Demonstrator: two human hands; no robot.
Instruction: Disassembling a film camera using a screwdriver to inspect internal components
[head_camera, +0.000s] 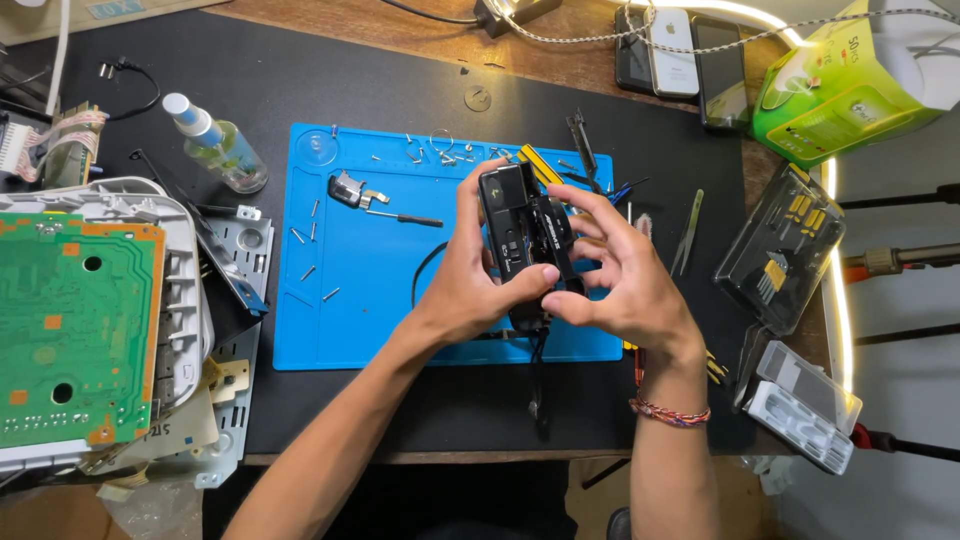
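Both my hands hold a small black camera-like device (520, 232) upright above the blue work mat (360, 310). My left hand (470, 285) wraps its left side, thumb along the front. My right hand (615, 275) grips the right side with fingers curled, thumb and forefinger pinching near the lower edge. A black strap (540, 385) hangs from the device toward the table's front edge. A braided bracelet (668, 412) sits on my right wrist.
Several loose screws, a small screwdriver (405, 217) and a metal part (347, 188) lie on the mat. A green circuit board (70, 330) on white casing sits left, a spray bottle (215, 142) behind it. Tweezers (688, 232), clear bit cases (780, 250), phones (672, 50) and a green box (850, 85) stand right.
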